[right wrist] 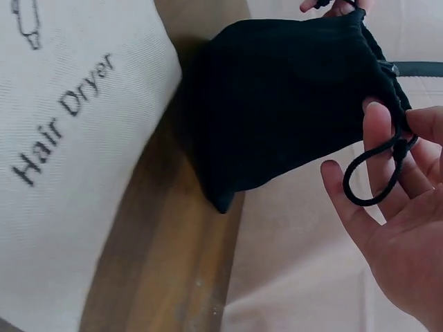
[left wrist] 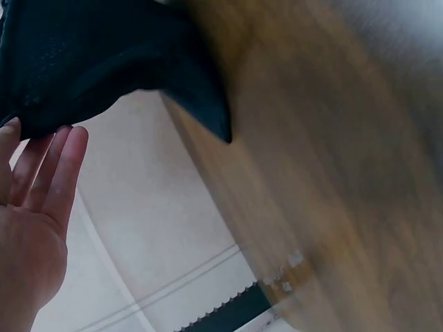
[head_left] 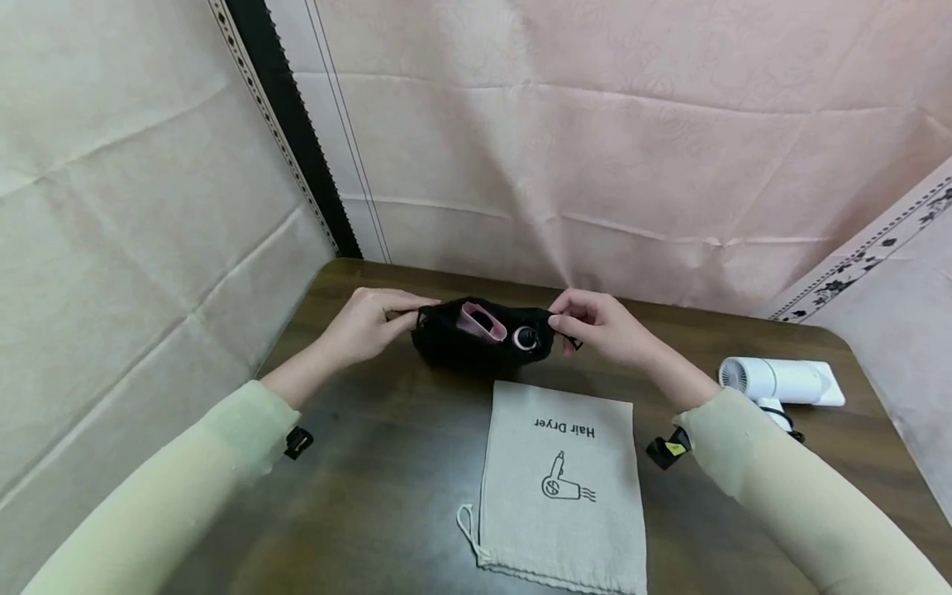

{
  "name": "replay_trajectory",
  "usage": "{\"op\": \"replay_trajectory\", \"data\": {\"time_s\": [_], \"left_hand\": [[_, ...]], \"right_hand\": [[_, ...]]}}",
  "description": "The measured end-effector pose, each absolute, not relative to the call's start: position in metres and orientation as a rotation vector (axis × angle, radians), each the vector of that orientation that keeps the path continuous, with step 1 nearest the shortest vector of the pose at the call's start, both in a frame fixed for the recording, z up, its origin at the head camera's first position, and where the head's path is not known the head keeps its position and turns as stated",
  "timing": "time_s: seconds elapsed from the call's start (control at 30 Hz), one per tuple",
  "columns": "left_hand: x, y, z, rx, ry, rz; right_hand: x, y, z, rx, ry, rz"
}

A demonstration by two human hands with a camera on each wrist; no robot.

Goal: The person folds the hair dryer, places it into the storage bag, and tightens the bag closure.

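A black drawstring pouch (head_left: 476,351) is held up near the table's back edge, its mouth spread. Inside its opening I see a pink flat item (head_left: 481,322) and a round dark-centred piece with a pale ring (head_left: 525,338); their kinds are unclear. My left hand (head_left: 378,321) pinches the pouch's left top edge between thumb and fingers. At the opposite corner my right hand (head_left: 598,325) grips the rim, and a black cord loop (right wrist: 374,169) hangs by its fingers in the right wrist view. The pouch's lower corner hangs down in the left wrist view.
A pale cloth drawstring bag (head_left: 563,529) printed "Hair Dryer" lies flat in front of the pouch. On the right, a white hair dryer (head_left: 788,382) lies partly behind the right sleeve. Cloth-covered walls (head_left: 632,165) border the wooden table (head_left: 357,487) at the back and sides.
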State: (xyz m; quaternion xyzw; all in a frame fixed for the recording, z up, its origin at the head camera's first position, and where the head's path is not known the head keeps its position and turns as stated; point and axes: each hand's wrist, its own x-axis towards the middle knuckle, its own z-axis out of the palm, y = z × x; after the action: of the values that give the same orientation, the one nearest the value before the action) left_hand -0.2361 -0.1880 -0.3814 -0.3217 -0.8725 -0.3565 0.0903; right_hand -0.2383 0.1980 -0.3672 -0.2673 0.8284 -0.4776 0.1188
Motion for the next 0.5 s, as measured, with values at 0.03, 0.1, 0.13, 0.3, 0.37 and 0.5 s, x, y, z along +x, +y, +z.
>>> {"op": "replay_trajectory", "data": {"time_s": [0.03,0.1,0.13,0.3,0.37,0.5], "left_hand": [[-0.234,-0.187,-0.383,-0.973,-2.598,-1.063],[-0.232,-0.187,-0.385,-0.987,-2.609,-1.07],[-0.231,-0.187,-0.386,-0.985,-2.614,-1.072],[-0.236,-0.192,-0.377,-0.955,-2.626,-1.07],[-0.239,-0.193,-0.372,-0.96,-2.624,-1.053],[-0.244,-0.193,-0.365,-0.984,-2.617,-1.01]], "right_hand": [[-0.236,0.198,-0.368,-0.79,2.41,-1.391],[-0.233,0.196,-0.371,-0.813,2.383,-1.385],[-0.23,0.194,-0.373,-0.828,2.363,-1.386],[-0.217,0.176,-0.383,-0.896,2.264,-1.39],[-0.213,0.167,-0.389,-0.922,2.234,-1.387],[-0.213,0.153,-0.406,-0.934,2.207,-1.391]]}}
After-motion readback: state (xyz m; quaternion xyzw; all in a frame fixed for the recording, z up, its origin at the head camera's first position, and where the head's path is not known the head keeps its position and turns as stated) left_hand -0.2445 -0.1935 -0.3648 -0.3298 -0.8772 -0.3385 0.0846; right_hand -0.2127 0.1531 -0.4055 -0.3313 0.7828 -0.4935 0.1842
